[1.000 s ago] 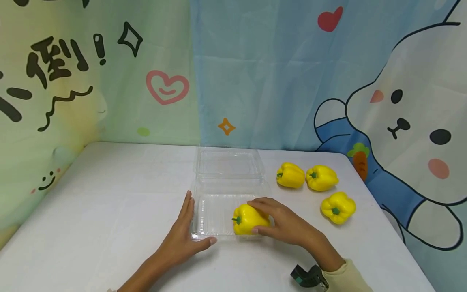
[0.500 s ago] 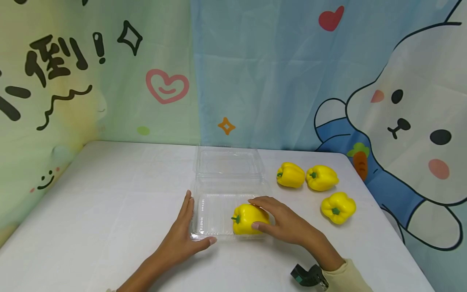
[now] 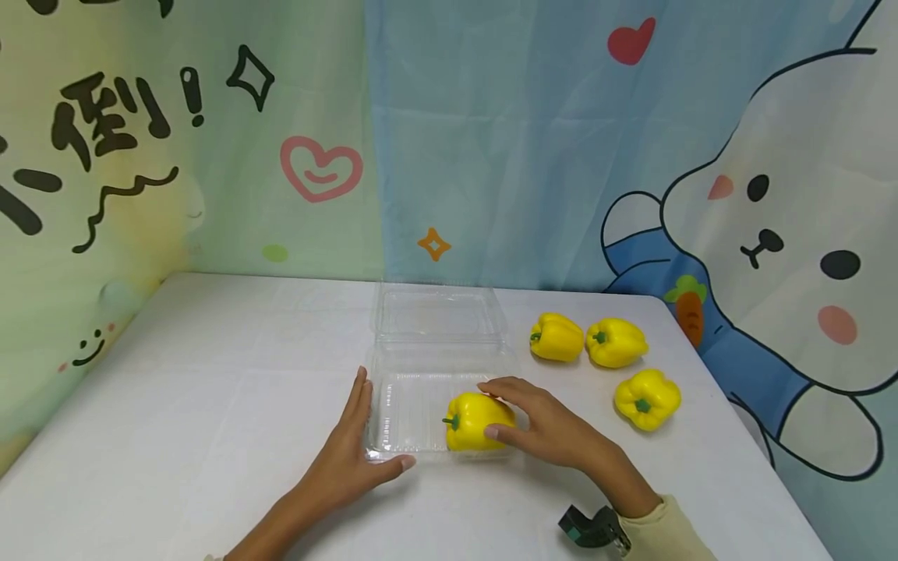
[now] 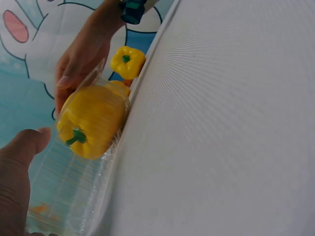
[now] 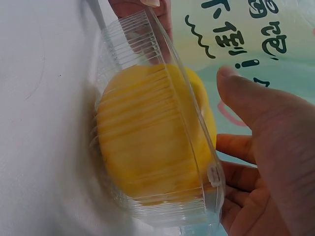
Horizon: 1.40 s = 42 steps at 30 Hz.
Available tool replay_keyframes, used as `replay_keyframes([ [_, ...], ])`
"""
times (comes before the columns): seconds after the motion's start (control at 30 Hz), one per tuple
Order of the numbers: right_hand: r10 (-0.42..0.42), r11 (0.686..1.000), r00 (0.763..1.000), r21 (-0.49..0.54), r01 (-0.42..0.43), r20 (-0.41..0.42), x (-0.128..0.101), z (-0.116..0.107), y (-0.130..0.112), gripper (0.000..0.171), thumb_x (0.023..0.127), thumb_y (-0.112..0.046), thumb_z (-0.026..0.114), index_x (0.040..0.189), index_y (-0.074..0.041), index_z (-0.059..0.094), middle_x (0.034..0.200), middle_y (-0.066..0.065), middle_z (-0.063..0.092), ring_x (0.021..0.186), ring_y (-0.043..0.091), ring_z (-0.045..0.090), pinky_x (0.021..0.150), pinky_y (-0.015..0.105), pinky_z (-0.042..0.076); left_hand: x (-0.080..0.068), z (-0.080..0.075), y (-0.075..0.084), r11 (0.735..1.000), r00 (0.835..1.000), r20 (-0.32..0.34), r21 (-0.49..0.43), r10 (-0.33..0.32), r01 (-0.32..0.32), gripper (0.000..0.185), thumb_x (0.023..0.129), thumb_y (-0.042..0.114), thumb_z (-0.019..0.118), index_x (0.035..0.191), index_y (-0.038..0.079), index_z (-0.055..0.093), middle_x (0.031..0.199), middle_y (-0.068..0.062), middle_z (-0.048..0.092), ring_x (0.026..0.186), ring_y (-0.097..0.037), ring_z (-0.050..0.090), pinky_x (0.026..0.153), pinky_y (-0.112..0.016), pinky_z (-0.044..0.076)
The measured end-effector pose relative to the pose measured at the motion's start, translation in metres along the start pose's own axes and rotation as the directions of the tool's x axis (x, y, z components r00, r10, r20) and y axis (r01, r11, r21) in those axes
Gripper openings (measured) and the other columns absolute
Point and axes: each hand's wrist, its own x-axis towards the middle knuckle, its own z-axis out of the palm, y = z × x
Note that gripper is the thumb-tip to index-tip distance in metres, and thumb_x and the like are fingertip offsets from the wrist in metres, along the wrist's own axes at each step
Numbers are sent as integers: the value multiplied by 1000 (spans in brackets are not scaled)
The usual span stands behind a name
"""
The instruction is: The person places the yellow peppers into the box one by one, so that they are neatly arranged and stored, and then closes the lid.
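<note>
While my left hand (image 3: 347, 460) lies flat against the near left corner of the clear plastic clamshell box (image 3: 414, 405), fingers straight, my right hand (image 3: 543, 425) cups the yellow bell pepper (image 3: 473, 421) sitting in the box's right half. Farther off, 3 yellow peppers (image 3: 606, 343) rest near the table's (image 3: 210, 405) right edge.

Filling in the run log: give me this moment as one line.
right hand: holds yellow pepper in clear tray | left hand: steadies tray edge | three peppers on table | lid open
</note>
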Motion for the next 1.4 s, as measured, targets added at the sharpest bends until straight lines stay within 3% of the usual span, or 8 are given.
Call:
replay_keyframes([
  [0.2, -48, 997, 998, 65, 50, -33, 0, -1, 4, 56, 93, -37, 66, 141, -13, 50, 137, 3, 53, 118, 20, 55, 99, 44, 45, 0, 0, 0, 1000, 1000, 10, -10, -8, 8, 123, 71, 55, 81, 153, -3, 10, 162, 4, -8, 146, -26, 8, 112, -49, 20],
  [0.37, -110, 985, 986, 119, 125, -129, 1, 0, 7, 45, 95, -25, 66, 136, -13, 55, 130, 7, 58, 115, 24, 58, 95, 42, 48, 0, 1, 0, 1000, 1000, 8, -8, -4, 4, 123, 71, 53, 82, 154, -3, 10, 162, 3, -8, 146, -26, 8, 111, -49, 20],
  [0.53, -173, 976, 949, 85, 201, -265, 1, -1, 8, 36, 93, -15, 68, 129, -14, 62, 125, 0, 61, 111, 25, 60, 92, 39, 50, 1, 1, -1, 1000, 1000, 6, -9, -5, 5, 122, 71, 50, 83, 153, -4, 11, 163, -2, -6, 146, -27, 9, 111, -49, 20],
  [0.7, -171, 978, 911, 45, 202, -375, -1, -7, 15, 36, 89, -6, 71, 125, -9, 64, 122, 0, 62, 111, 18, 59, 93, 29, 49, 1, 1, 0, 1000, 1000, 6, -10, -9, 9, 122, 71, 50, 83, 153, -3, 11, 162, 2, -8, 146, -26, 8, 111, -48, 20],
  [1.1, -125, 976, 884, 103, 191, -450, 1, -15, 31, 40, 85, 4, 71, 124, -2, 62, 123, 8, 62, 114, 21, 57, 94, 27, 47, -1, 0, -2, 1000, 1000, -2, -14, -7, 7, 123, 71, 53, 82, 153, -3, 11, 163, -3, -6, 146, -27, 9, 111, -49, 21],
  [1.27, -121, 977, 867, 95, 190, -483, -1, -19, 15, 39, 82, 13, 70, 119, 8, 61, 119, 19, 62, 109, 29, 58, 93, 29, 48, -1, -1, -2, 1000, 1000, 2, -23, -11, 11, 123, 71, 55, 82, 154, -2, 11, 162, 4, -8, 146, -24, 8, 111, -48, 21],
  [1.4, -125, 977, 861, 88, 192, -494, -2, -21, 20, 40, 81, 14, 69, 120, 11, 59, 119, 23, 60, 110, 28, 57, 93, 25, 47, 0, 0, -2, 1000, 1000, 4, -24, -8, 8, 123, 71, 57, 81, 154, -1, 11, 162, 7, -9, 146, -24, 8, 111, -49, 20],
])
